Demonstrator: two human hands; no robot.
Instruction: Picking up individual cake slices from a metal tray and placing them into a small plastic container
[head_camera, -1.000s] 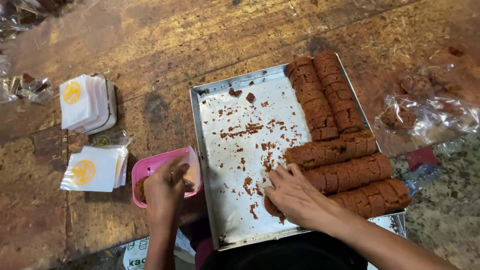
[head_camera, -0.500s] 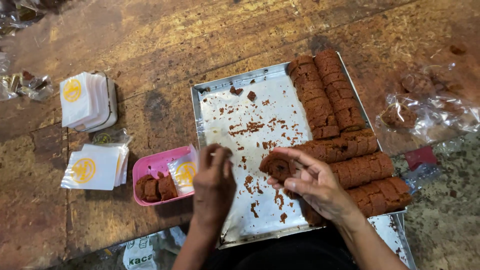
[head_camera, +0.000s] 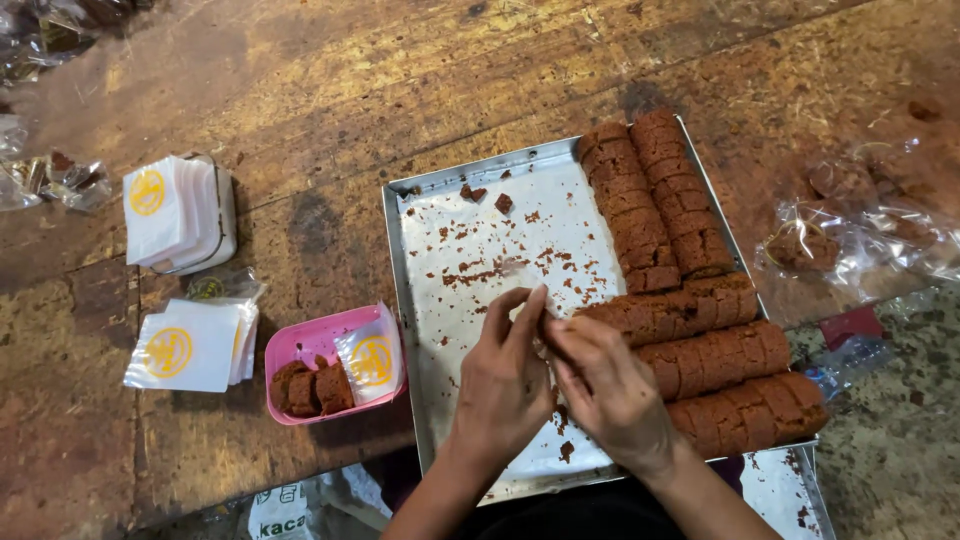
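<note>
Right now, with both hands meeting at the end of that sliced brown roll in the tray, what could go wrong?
1. The left hand and right hand pinch together at the end of a sliced roll; the slice looks crumbly, judging by the crumbs on the metal tray, and might break.
2. The pink tub sits near the table edge and could be knocked off.

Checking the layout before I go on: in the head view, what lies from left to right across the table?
Flat white packets → pink tub → metal tray → left hand → right hand → brown sliced rolls → clear plastic bags.
</note>
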